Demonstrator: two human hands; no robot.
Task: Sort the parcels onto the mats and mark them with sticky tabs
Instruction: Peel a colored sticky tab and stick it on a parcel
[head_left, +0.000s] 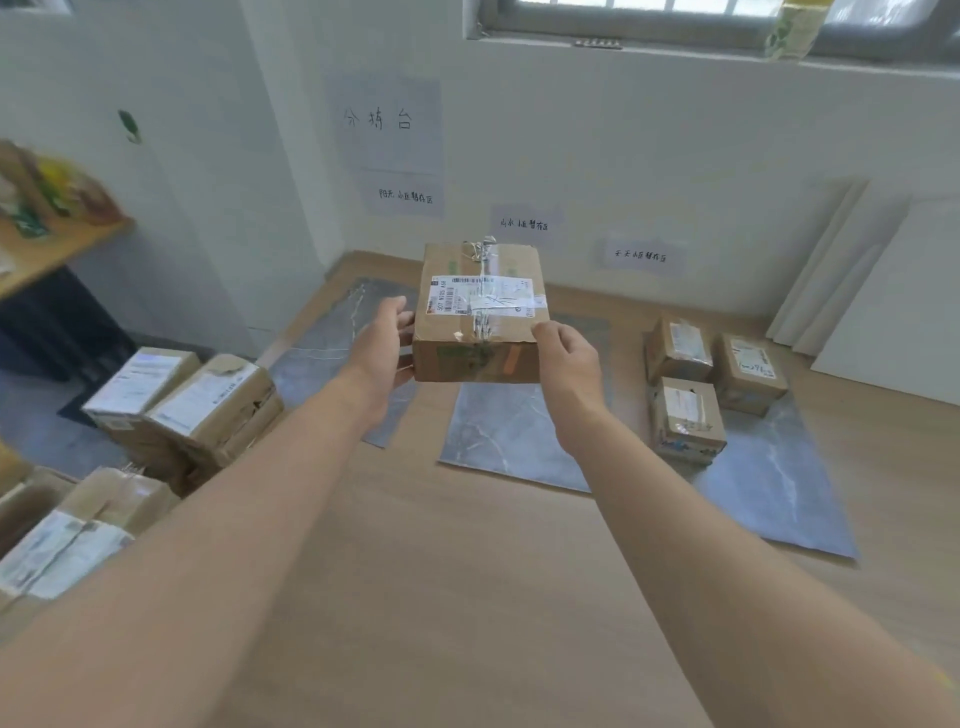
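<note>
Item: taped brown cardboard parcel (480, 332), white label (483, 297) up; left hand (382, 348) and right hand (563, 358) grip its sides. I'd lower it level onto the matching grey marbled mat (509, 431).

Shelf goods (47, 192) at left — blurred, edge-cut; print on the parcel (480, 332) too small.

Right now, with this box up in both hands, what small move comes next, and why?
Probably lower the parcel straight down onto the middle mat. The left hand and right hand grip its sides, and it hangs in line with that mat; its label is too blurred to confirm the address.
</note>
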